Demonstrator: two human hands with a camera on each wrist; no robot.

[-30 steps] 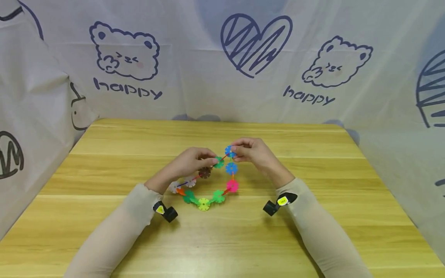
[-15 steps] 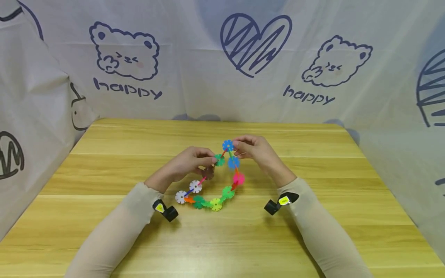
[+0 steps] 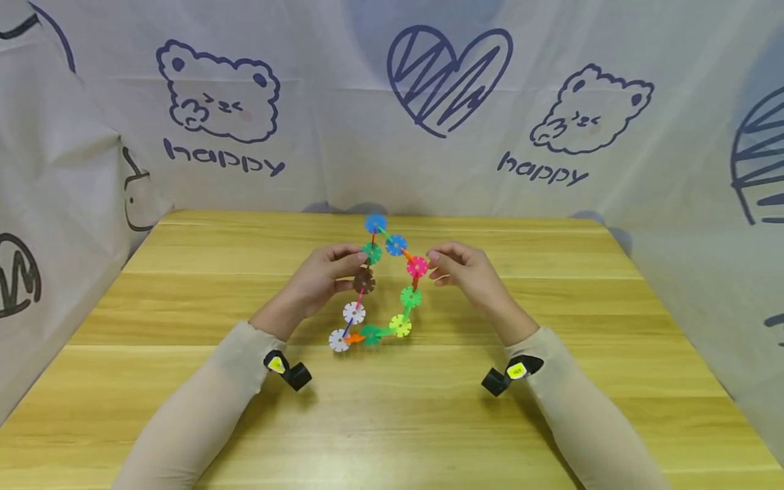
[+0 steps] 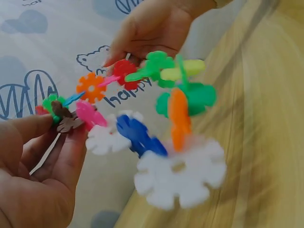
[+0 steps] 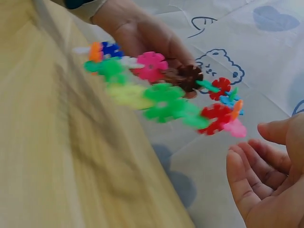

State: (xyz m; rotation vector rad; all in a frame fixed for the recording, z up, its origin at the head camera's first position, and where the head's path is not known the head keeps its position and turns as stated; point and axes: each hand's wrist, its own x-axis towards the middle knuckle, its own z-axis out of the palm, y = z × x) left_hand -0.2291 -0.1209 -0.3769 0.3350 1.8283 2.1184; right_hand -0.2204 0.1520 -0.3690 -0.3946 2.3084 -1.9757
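A closed ring of interlocking plastic snowflake discs hangs tilted over the table, blue discs at the far end and white ones at the near left. My left hand pinches it by the green disc on its left side, beside the brown disc. Right of the ring, my right hand is near the pink disc. In the right wrist view a small gap separates that pink disc from my right thumb and loosely bent fingers, which hold nothing.
The wooden table spreads beneath both forearms. A white cloth printed with bears, hearts and lettering hangs behind it and at the sides. A small black camera is strapped to the left wrist, another to the right.
My right hand has let go of the blue disc and moved right. The ring has turned counterclockwise and been raised, its blue discs now farther away, while my left hand keeps its pinch.
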